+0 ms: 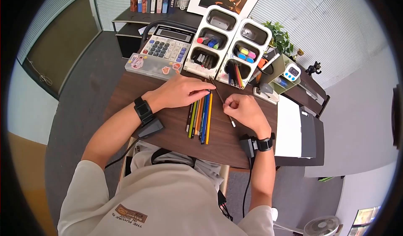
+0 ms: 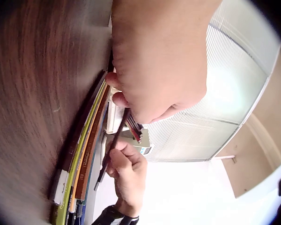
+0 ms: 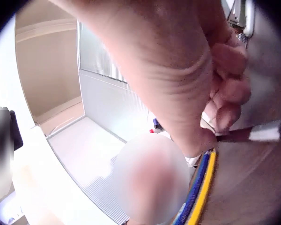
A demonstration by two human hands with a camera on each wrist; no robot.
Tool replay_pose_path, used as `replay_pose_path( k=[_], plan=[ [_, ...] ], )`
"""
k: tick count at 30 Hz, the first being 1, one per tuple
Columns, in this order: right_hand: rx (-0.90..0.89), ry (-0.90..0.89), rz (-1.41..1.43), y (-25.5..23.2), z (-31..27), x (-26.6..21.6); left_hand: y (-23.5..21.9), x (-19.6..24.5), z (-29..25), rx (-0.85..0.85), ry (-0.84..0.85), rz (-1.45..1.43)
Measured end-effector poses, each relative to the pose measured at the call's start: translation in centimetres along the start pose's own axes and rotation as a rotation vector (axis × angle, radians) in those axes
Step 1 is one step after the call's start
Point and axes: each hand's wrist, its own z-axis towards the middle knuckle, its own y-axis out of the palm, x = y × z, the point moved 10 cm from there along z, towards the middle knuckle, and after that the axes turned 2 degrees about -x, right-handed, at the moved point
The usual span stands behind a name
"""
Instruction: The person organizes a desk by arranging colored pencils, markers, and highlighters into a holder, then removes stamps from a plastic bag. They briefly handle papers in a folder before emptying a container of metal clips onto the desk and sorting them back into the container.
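A dark pencil (image 1: pixel 230 118) with a white end slants over the desk, to the right of a row of coloured pencils (image 1: pixel 200 120). My right hand (image 1: pixel 247 112) pinches it along its middle between thumb and curled fingers; its white end (image 3: pixel 266 131) sticks out past them in the right wrist view. At its far end, the fingertips of my left hand (image 1: pixel 180 92) hold the same pencil, seen running between both hands in the left wrist view. Beneath the left hand lie the far ends of the row, partly hidden. Yellow and blue pencils lie at the row's right side.
Two white organisers (image 1: pixel 218 36) with pens, markers and pencils stand at the back. A calculator (image 1: pixel 167 47) and a sticker-covered case (image 1: pixel 153 65) are on the left. On the right are a stapler (image 1: pixel 266 94), a green holder with a timer (image 1: pixel 291 73) and white paper (image 1: pixel 289 126).
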Motion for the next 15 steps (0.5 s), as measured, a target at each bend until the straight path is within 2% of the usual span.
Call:
replay_pose_path(
  k=[1, 3, 4, 6, 10, 12, 15],
  plan=[
    [-0.002, 0.0, 0.0, 0.0, 0.0, -0.2, -0.1, 0.1, 0.0, 0.001, -0.001, -0.001],
    [-0.129, 0.037, 0.286, 1.5, -0.1, -0.3, 0.3, 0.2, 0.1, -0.049, 0.012, 0.011],
    [-0.13, 0.038, 0.287, 1.4, -0.1, -0.5, 0.3, 0.2, 0.1, -0.049, 0.011, 0.011],
    [-0.215, 0.088, 0.489, 2.1, -0.5, -0.7, 0.1, 0.2, 0.0, -0.03, 0.026, 0.013],
    [-0.219, 0.053, 0.645, 1.2, -0.8, -1.8, -0.1, -0.7, -0.1, 0.037, 0.021, -0.037],
    [-0.184, -0.113, 0.797, -0.3, -1.1, -3.0, -0.5, -1.2, -0.1, 0.078, -0.02, 0.006],
    [-0.189, -0.224, 0.855, -0.8, -1.5, -3.4, -1.0, -1.3, -0.2, 0.132, -0.025, 0.006]
  ],
)
